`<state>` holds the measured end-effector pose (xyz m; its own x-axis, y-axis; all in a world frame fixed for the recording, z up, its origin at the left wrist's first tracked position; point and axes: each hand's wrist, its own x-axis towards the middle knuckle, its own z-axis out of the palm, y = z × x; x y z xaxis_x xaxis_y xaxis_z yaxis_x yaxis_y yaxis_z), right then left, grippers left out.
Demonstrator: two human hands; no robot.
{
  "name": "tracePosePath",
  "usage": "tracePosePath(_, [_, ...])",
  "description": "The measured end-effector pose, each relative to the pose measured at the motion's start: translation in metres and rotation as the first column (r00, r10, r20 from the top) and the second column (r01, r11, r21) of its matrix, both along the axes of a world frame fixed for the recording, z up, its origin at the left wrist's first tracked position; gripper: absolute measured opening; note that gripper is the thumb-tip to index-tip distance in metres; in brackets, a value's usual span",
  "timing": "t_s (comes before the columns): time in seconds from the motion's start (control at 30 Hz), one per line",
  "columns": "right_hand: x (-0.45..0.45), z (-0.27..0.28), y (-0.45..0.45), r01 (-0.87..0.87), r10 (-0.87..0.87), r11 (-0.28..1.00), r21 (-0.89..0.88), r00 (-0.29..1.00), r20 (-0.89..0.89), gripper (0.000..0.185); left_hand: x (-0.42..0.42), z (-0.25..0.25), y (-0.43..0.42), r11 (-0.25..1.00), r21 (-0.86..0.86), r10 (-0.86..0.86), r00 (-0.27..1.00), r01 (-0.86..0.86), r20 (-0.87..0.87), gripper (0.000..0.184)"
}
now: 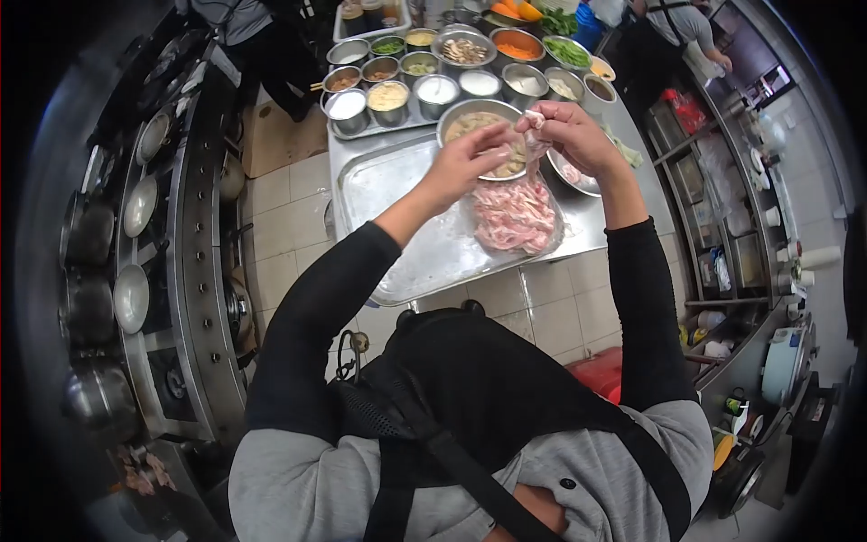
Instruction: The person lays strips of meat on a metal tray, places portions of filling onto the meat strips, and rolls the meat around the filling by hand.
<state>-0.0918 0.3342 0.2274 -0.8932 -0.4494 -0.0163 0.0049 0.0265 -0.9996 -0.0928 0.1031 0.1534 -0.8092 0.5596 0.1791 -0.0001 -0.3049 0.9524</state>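
Note:
A clear plastic bag of raw pink meat (515, 215) lies on the right part of a metal tray (388, 239). My right hand (573, 137) is closed on the bag's twisted neck and holds it up above the meat. Just left of the neck, my left hand (474, 163) has its fingers apart, with nothing in them that I can see. Behind both hands stands a metal bowl (449, 126) of pale pieces in liquid, partly hidden by them. Another bowl (587, 188) with some meat is partly covered by my right forearm.
Small metal containers of white powder (437, 88), shredded orange food (517, 43) and sliced mushrooms (464, 50) crowd the table's back. A stove with woks (142, 206) stands left, shelving (704, 199) right. Two other people (239, 27) (682, 32) are beyond the table.

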Motion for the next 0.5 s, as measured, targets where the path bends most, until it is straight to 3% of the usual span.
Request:
tracePosePath(0.07, [-0.009, 0.009, -0.023, -0.018, 0.018, 0.999, -0.047, 1.0, 0.003, 0.019, -0.007, 0.009, -0.008, 0.99, -0.002, -0.141, 0.989, 0.141, 0.051, 0.046])
tracePosePath(0.1, [-0.009, 0.014, -0.037, 0.01, -0.01, 0.999, -0.05, 1.0, 0.004, 0.013, -0.007, 0.009, -0.014, 0.982, 0.077, -0.18, 0.979, 0.173, 0.099, 0.038])
tracePosePath(0.23, [-0.002, 0.002, -0.071, 0.103, -0.104, 0.995, -0.01, 0.994, -0.046, 0.011, -0.014, -0.013, -0.074, 0.975, 0.029, -0.217, 0.917, 0.22, 0.336, 0.019])
tracePosePath(0.27, [0.002, -0.013, -0.077, 0.12, -0.121, 0.993, -0.017, 0.992, -0.041, 0.011, -0.017, -0.02, -0.096, 0.967, -0.006, -0.228, 0.877, 0.255, 0.423, 0.019])
tracePosePath(0.33, [0.013, -0.051, -0.09, 0.149, -0.15, 0.988, -0.025, 0.988, -0.024, 0.012, -0.025, -0.044, -0.139, 0.948, -0.123, -0.232, 0.901, 0.294, 0.366, 0.021])
tracePosePath(0.43, [0.045, -0.108, -0.129, 0.174, -0.169, 0.985, -0.023, 0.977, 0.127, 0.008, -0.049, -0.07, -0.2, 0.916, -0.244, -0.172, 0.862, 0.318, 0.477, 0.017])
tracePosePath(0.5, [0.071, -0.145, -0.167, 0.2, -0.201, 0.979, 0.027, 0.954, 0.221, 0.009, -0.07, -0.093, -0.222, 0.814, -0.486, -0.157, 0.925, 0.319, 0.345, 0.022])
